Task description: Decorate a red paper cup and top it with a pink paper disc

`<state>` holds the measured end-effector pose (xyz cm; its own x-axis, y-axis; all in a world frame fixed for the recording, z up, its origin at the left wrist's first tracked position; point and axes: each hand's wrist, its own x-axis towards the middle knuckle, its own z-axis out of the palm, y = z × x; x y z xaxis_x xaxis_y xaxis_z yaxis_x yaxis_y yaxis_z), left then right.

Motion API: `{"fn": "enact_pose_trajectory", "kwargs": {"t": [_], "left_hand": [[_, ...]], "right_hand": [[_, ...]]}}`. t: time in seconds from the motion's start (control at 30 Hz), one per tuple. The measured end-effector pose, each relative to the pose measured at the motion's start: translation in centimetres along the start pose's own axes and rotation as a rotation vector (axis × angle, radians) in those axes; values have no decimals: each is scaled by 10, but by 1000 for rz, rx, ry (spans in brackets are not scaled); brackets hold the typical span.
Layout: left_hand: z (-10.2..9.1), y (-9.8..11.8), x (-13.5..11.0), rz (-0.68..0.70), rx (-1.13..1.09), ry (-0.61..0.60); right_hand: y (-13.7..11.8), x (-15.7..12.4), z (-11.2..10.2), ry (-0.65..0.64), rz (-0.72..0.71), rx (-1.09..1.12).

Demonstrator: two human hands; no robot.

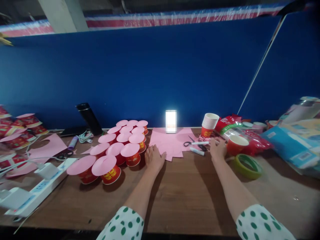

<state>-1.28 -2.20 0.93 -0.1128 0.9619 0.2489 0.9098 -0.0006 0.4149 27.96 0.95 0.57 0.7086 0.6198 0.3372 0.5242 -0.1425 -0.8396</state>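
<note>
My left hand (pixel 154 157) lies with its fingers spread on the left front edge of the pink paper sheets (pixel 170 141). My right hand (pixel 218 149) is at the right of the sheets, its fingers closed on a slim white pen (pixel 202 143) that points left. Just in front of the pen lies a white tube with a bluish cap (pixel 197 151). Dark-handled scissors (pixel 191 142) rest on the paper beside it. Left of my left hand, upturned red paper cups (pixel 111 175) stand in rows, each topped with a pink paper disc (pixel 104 165).
A stack of paper cups (pixel 209 125), a single red cup (pixel 237 145) and green tape (pixel 248 166) stand right. Behind them are red plastic packs (pixel 228 126) and a blue pack (pixel 290 141). At left are a power strip (pixel 42 188), cables, cut paper (pixel 48 148) and a black bottle (pixel 88 118).
</note>
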Motion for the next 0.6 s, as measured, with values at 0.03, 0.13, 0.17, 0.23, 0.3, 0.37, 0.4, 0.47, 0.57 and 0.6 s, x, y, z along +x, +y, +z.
{"fn": "enact_pose_trajectory", "kwargs": {"t": [0.03,0.13,0.17,0.23,0.3,0.37,0.4,0.47,0.57,0.6], "left_hand": [[0,0,-1,-10,24,-28],[0,2,-3,3,74,-85],[-1,3,-4,13,88,-92],[-2,3,-4,27,109,-91],[-3,4,-5,38,112,-79],[-3,4,-5,54,95,-67],[-3,4,-6,61,80,-59],[-4,5,-6,72,51,-31],[-4,7,-5,77,27,18],[-4,7,-5,80,20,26]], "right_hand": [[1,0,1,9,11,-11],[-1,-4,3,17,8,-52],[-3,-6,2,8,-6,-71],[-8,-10,2,-35,-52,-118],[-12,-16,3,-117,-117,-174],[-15,-22,5,-212,-185,-236],[-16,-24,5,-252,-214,-266],[-18,-27,5,-311,-266,-335],[-19,-28,1,-368,-329,-472],[-19,-28,0,-381,-342,-516]]}}
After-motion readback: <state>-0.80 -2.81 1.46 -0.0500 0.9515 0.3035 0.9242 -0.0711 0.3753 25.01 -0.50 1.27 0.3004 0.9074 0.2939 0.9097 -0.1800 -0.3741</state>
